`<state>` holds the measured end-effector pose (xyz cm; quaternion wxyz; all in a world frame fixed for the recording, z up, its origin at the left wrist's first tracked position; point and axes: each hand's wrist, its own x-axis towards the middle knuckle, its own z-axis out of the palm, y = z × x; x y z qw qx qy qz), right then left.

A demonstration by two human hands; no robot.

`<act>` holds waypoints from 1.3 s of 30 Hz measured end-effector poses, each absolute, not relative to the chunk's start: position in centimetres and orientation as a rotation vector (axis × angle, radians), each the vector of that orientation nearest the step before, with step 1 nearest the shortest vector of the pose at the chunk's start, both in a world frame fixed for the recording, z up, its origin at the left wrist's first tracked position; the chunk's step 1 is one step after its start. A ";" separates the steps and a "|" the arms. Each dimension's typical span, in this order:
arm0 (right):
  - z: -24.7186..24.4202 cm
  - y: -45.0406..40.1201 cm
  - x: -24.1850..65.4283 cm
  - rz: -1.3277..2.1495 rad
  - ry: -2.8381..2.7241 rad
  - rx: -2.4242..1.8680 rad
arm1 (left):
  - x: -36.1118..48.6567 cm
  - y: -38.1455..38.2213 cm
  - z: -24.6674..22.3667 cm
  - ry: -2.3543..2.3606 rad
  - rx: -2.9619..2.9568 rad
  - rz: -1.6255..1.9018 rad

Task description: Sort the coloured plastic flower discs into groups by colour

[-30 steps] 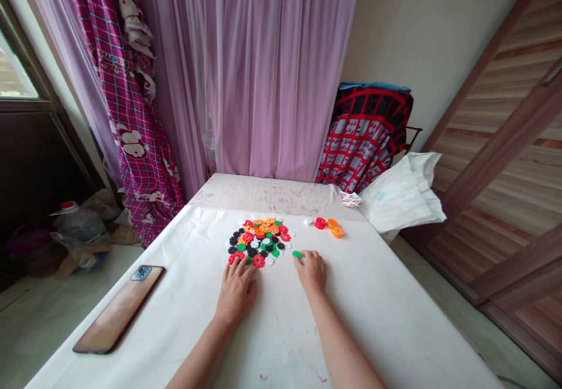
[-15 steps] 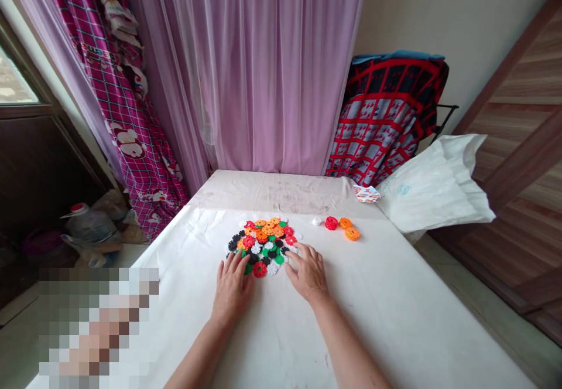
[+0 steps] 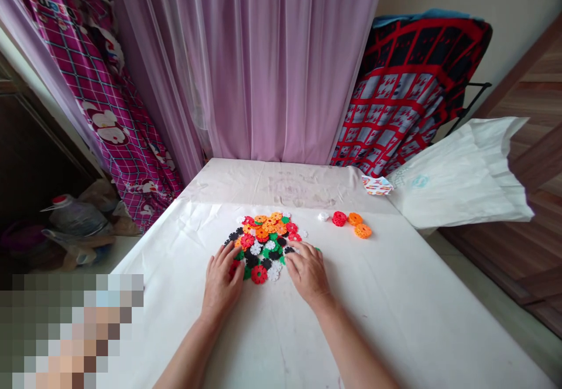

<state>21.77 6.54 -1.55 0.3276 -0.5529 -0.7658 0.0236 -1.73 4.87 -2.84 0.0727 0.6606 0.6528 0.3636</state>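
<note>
A pile of plastic snowflake discs point(image 3: 262, 234) in orange, red, green, black and white lies spread on the white-covered table point(image 3: 272, 330). At the pile's near left edge rests my left hand point(image 3: 223, 277), palm down with its fingers apart, a red disc partly showing beneath them. Opposite it, my right hand point(image 3: 308, 269) lies over the near right edge, fingers spread and touching the outer discs. A bit of green shows past its far side. Both palms face down, so what is under them is hidden.
Right of the pile sit a white stack of discs point(image 3: 324, 217), a red stack point(image 3: 339, 218) and two orange stacks point(image 3: 363, 231). A small patterned paper box point(image 3: 377, 186) and a white bag point(image 3: 465, 178) are at the far right edge. Purple curtains point(image 3: 281, 72) hang behind.
The view has shifted slightly. My left hand has moved a little left, with a red disc now showing under its fingers. A green disc now shows beside my right hand.
</note>
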 end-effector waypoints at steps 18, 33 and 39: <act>-2.5 8.7 28.3 0.323 -1.473 -1.886 | -2.1 4.8 -3.0 1.936 2.056 1.061; -1.8 8.1 28.1 0.227 -1.758 -1.845 | -2.0 4.8 -2.7 1.911 2.087 1.075; -2.0 8.0 28.0 0.117 -1.768 -1.812 | -1.8 4.7 -2.4 1.949 2.060 1.013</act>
